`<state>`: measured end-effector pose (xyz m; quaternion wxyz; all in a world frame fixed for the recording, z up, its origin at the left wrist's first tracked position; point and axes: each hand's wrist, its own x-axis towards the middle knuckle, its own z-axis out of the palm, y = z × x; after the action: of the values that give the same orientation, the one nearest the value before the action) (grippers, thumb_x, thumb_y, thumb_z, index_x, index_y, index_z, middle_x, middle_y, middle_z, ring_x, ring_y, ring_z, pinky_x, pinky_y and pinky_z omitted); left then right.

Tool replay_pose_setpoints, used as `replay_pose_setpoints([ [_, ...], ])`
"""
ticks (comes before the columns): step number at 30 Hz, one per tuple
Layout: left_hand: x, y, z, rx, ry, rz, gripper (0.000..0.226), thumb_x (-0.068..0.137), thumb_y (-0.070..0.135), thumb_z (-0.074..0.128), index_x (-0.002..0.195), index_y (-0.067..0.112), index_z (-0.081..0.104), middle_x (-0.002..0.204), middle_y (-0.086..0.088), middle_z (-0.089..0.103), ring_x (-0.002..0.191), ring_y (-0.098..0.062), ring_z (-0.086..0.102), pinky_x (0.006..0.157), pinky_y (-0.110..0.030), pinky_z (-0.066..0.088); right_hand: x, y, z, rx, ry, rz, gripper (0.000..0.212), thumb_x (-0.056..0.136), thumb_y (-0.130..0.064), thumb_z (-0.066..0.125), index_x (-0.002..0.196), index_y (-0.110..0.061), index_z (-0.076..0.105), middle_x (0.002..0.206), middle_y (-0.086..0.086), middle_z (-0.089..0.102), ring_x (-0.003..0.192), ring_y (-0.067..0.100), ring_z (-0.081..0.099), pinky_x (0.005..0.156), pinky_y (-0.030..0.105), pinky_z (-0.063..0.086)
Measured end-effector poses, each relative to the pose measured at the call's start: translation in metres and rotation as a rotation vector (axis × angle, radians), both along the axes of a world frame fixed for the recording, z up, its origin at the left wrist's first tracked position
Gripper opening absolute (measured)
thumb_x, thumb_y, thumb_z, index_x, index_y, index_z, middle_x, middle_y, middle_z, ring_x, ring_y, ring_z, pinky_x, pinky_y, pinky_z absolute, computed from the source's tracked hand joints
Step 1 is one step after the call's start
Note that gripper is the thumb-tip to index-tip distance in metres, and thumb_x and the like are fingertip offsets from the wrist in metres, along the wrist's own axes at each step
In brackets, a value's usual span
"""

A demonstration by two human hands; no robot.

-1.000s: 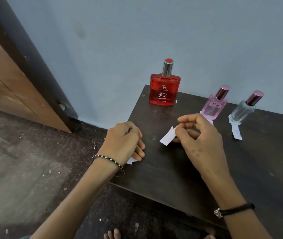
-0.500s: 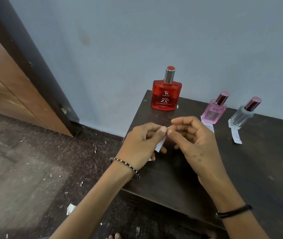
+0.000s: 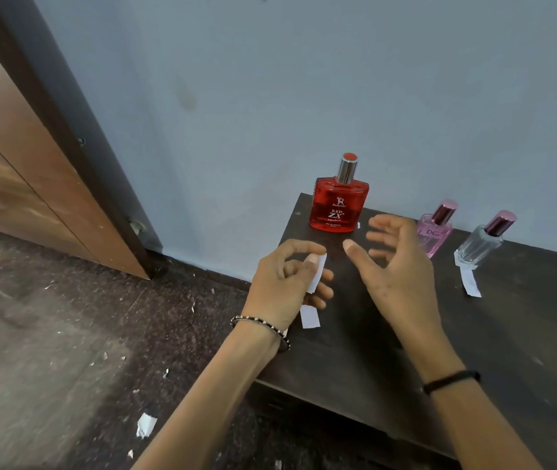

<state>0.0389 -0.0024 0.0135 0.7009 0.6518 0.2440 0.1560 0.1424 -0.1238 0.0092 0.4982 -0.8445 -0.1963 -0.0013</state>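
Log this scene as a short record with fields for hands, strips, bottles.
left hand: pinches a white paper strip between thumb and forefinger
right hand: open, holds nothing
loose strip: lies on the dark table by the left hand
bottles: red bottle, pink bottle, clear bottle, all upright
third strip: at the clear bottle's base

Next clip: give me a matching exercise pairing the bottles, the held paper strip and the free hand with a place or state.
1 red bottle
2 clear bottle
3 paper strip
4 right hand

a pinched by the left hand
b open, holding nothing
c rightmost bottle on the table
d nearest the table's back left corner

Pairs: 1-d, 2-c, 3-a, 4-b.
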Motion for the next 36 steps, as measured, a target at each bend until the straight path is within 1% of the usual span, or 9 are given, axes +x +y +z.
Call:
replay_pose_setpoints([
  [3,0.001,0.001,0.000,0.008,-0.001,0.030,0.017,0.102,0.015,0.055,0.110,0.010,0.070,0.080,-0.005,0.073,0.058,-0.008,0.069,0.056,-0.021,0.057,0.021,0.022,0.006,-0.012,0.002,0.024,0.082,0.083,-0.037,0.082,0.147,-0.020,0.034,0.153,0.003,0.046,0.133,0.020,0.051,0.104,0.033,0.046],
  [5,0.001,0.002,0.000,0.006,-0.003,0.056,0.019,0.103,0.015,0.054,0.112,0.009,0.069,0.085,-0.006,0.074,0.062,-0.008,0.071,0.057,-0.019,0.057,0.035,0.035,0.010,-0.017,0.009,0.058,0.091,0.079,-0.036,0.086,0.149,-0.019,0.031,0.156,0.004,0.042,0.141,0.022,0.045,0.113,0.039,0.040],
  [15,0.006,0.002,-0.002,-0.032,0.047,0.126,0.021,0.102,0.005,0.052,0.111,0.008,0.070,0.097,-0.007,0.073,0.079,-0.014,0.074,0.057,-0.018,0.058,0.047,0.039,0.013,-0.074,-0.029,0.114,0.056,0.077,-0.043,0.085,0.121,-0.021,0.058,0.124,-0.002,0.068,0.115,0.017,0.063,0.090,0.022,0.045],
  [19,0.007,0.002,-0.002,0.016,0.037,0.213,0.022,0.100,0.006,0.053,0.108,0.012,0.073,0.094,-0.002,0.076,0.080,-0.012,0.074,0.056,-0.018,0.055,0.012,-0.001,0.015,-0.025,0.010,0.076,0.048,0.072,-0.054,0.084,0.109,-0.040,0.055,0.105,-0.025,0.062,0.098,-0.002,0.061,0.078,0.010,0.040],
  [22,0.007,-0.002,0.001,0.100,0.012,0.226,0.022,0.098,0.010,0.056,0.105,0.019,0.075,0.092,0.006,0.077,0.083,-0.006,0.072,0.060,-0.017,0.054,-0.014,-0.038,0.020,0.125,0.188,0.028,0.049,0.060,-0.064,0.083,0.100,-0.051,0.057,0.099,-0.027,0.065,0.092,-0.011,0.060,0.074,0.014,0.043],
  [26,0.012,-0.016,0.006,0.150,-0.029,0.139,0.021,0.097,0.016,0.060,0.102,0.027,0.077,0.095,0.010,0.079,0.090,-0.007,0.072,0.078,-0.028,0.060,-0.035,-0.067,0.016,0.416,0.465,0.103,0.045,0.059,-0.050,0.085,0.102,-0.046,0.072,0.104,-0.022,0.076,0.096,-0.003,0.071,0.075,0.027,0.053],
  [29,0.019,-0.031,0.011,0.168,-0.055,0.055,0.020,0.097,0.022,0.060,0.100,0.031,0.078,0.094,0.015,0.079,0.089,0.005,0.068,0.083,-0.024,0.052,-0.043,-0.076,0.014,0.547,0.637,0.211,0.042,0.069,-0.034,0.088,0.108,-0.041,0.075,0.111,-0.002,0.077,0.101,0.023,0.075,0.074,0.043,0.061],
  [32,0.026,-0.045,0.018,0.146,-0.056,-0.008,0.025,0.099,0.042,0.056,0.089,0.040,0.079,0.092,0.021,0.078,0.094,0.006,0.069,0.090,-0.025,0.050,-0.044,-0.082,0.013,0.589,0.727,0.295,0.041,0.072,-0.029,0.082,0.110,-0.040,0.073,0.111,0.008,0.076,0.097,0.036,0.075,0.071,0.041,0.062],
  [36,0.031,-0.058,0.023,0.080,-0.110,-0.090,0.065,0.088,0.064,0.059,0.093,0.001,0.075,0.094,-0.027,0.073,0.082,-0.036,0.070,0.080,-0.032,0.059,-0.040,-0.087,0.011,0.592,0.755,0.367,0.037,0.081,-0.027,0.079,0.116,-0.035,0.071,0.112,0.014,0.075,0.095,0.040,0.075,0.073,0.041,0.061],
])
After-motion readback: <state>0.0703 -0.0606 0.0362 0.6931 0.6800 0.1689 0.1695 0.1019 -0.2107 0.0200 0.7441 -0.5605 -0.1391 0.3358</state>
